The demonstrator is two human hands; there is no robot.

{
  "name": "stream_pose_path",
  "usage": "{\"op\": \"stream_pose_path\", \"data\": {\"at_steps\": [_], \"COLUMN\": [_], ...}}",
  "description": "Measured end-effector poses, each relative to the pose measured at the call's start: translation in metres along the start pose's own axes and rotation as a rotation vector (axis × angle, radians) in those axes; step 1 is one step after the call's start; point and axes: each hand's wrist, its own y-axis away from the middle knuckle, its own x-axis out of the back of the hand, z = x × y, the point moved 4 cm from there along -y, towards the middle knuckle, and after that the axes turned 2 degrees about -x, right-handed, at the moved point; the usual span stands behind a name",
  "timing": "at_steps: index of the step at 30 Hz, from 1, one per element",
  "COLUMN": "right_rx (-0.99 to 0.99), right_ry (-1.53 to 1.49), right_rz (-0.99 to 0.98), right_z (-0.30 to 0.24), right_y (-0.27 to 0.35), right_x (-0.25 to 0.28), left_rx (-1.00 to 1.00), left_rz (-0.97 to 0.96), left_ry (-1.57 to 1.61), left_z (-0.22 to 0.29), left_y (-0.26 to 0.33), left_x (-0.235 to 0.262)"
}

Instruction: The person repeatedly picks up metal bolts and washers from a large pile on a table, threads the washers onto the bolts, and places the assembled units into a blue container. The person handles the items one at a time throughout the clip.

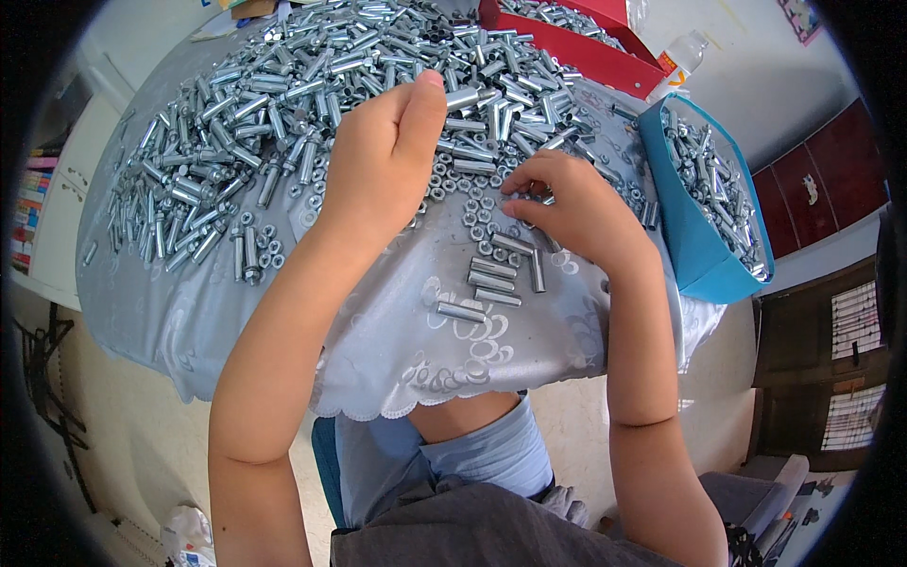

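Now the left hand (pixel 383 156) pinches a metal sleeve (pixel 463 96) above the heap (pixel 283 94); right hand (pixel 567 208), fingers curled, rests on loose nuts (pixel 472 203) on the cloth-covered surface (pixel 378 321); whether it grips any, unclear.

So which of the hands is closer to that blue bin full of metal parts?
The right. The right hand rests on the loose nuts, a short way left of the blue bin. The left hand is raised farther left, beside the big pile of metal sleeves.
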Motion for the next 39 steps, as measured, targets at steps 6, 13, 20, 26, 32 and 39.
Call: {"op": "stream_pose_path", "data": {"at_steps": [6,13,20,26,32,39], "right_rx": [0.044,0.035,0.086,0.104,0.033,-0.081], "right_ry": [0.003,0.021,0.084,0.044,-0.35,-0.974], "right_rz": [-0.017,-0.017,0.022,-0.004,0.108,0.265], "right_z": [0.001,-0.001,-0.004,-0.003,-0.012,-0.009], "right_y": [0.001,0.002,0.003,0.002,-0.002,-0.004], "right_x": [0.0,0.001,0.001,-0.001,0.008,0.017], "left_rx": [-0.008,-0.007,-0.012,0.008,0.158,0.191], "left_rz": [-0.011,-0.014,-0.013,-0.012,-0.068,-0.244], "left_ry": [-0.008,-0.001,0.011,-0.012,0.123,0.287], "left_z": [0.0,0.0,0.001,0.003,-0.006,-0.005], "left_y": [0.0,0.001,0.0,0.001,0.005,0.007], "left_x": [0.0,-0.001,-0.001,0.0,-0.007,-0.013]}}
